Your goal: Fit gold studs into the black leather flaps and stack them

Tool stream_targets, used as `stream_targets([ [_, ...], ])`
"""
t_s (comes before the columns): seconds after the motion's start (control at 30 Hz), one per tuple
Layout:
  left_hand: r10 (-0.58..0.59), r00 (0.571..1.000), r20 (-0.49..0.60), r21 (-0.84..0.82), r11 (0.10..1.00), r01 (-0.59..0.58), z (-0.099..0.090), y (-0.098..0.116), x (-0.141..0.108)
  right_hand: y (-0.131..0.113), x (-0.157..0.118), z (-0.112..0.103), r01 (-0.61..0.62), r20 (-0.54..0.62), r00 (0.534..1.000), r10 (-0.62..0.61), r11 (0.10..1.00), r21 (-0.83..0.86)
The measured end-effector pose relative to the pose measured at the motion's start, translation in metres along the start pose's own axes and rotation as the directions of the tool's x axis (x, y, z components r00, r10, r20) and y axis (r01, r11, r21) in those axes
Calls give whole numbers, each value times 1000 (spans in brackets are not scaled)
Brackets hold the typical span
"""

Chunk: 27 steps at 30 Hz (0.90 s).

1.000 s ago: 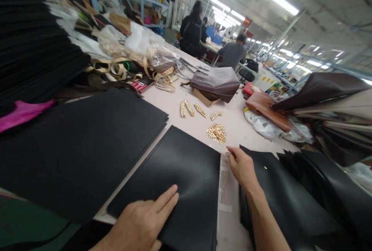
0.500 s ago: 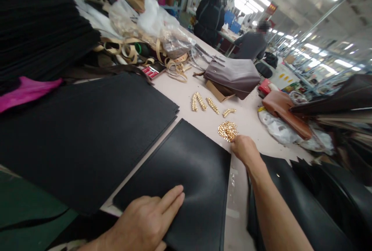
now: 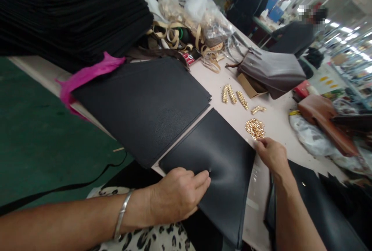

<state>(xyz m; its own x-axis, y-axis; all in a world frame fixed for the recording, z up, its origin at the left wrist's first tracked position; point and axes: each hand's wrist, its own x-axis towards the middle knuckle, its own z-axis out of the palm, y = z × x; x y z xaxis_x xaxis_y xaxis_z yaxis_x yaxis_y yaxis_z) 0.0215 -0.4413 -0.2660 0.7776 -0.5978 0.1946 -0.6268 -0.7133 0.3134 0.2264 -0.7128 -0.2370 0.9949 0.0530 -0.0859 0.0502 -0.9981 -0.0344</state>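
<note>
A black leather panel [image 3: 223,142] lies in front of me, its near part bent at the edge. My left hand [image 3: 183,193] is closed over that near edge, fingers pressed together on top and the thumb mostly hidden beneath. A tiny shiny point [image 3: 209,171] shows on the leather at the fingertips. At the panel's far right corner, my right hand [image 3: 271,154] is closed in a pinch against a pile of small gold-coloured metal pieces [image 3: 255,128]. What lies between its fingertips is too small to make out. Beyond the pile are several gold-coloured rows [image 3: 242,100] of pieces.
A stack of black panels [image 3: 151,100] is on the left, with pink cloth [image 3: 93,74] at its edge. More black leather [image 3: 310,193] lies on the right. A dark brown bag [image 3: 270,71], a brown leather piece [image 3: 325,119] and plastic bags [image 3: 200,11] stand farther back. Two people are beyond.
The view has swung left, so the table things appear farther right. My left hand's fingers have moved to the shiny point on the panel. My right hand stays pinched by the gold-coloured pile.
</note>
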Motion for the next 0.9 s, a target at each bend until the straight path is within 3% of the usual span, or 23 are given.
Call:
stream_targets([
  [0.1,17,999,-49,18,1000,-16,3,0,-1,-22,-50,5,111,90,986,-140,955,275],
  [0.17,19,998,-68,29,999,-17,5,0,-1,-43,-88,9,168,134,951,-277,832,528],
  [0.23,16,997,-77,36,999,-13,6,0,-1,-62,-118,12,211,133,926,-354,775,596],
  [0.3,16,996,-85,42,999,-12,6,0,-1,-76,-136,13,274,110,911,-398,782,559],
  [0.47,25,994,-106,49,999,-20,5,1,-2,-87,-141,15,351,65,899,-433,801,485],
  [0.63,14,993,-121,37,999,-10,7,1,-2,-90,-138,11,358,99,888,-449,811,462],
  [0.9,26,995,-91,-20,999,-28,6,-1,-2,-104,-129,-4,226,268,903,-337,901,371],
])
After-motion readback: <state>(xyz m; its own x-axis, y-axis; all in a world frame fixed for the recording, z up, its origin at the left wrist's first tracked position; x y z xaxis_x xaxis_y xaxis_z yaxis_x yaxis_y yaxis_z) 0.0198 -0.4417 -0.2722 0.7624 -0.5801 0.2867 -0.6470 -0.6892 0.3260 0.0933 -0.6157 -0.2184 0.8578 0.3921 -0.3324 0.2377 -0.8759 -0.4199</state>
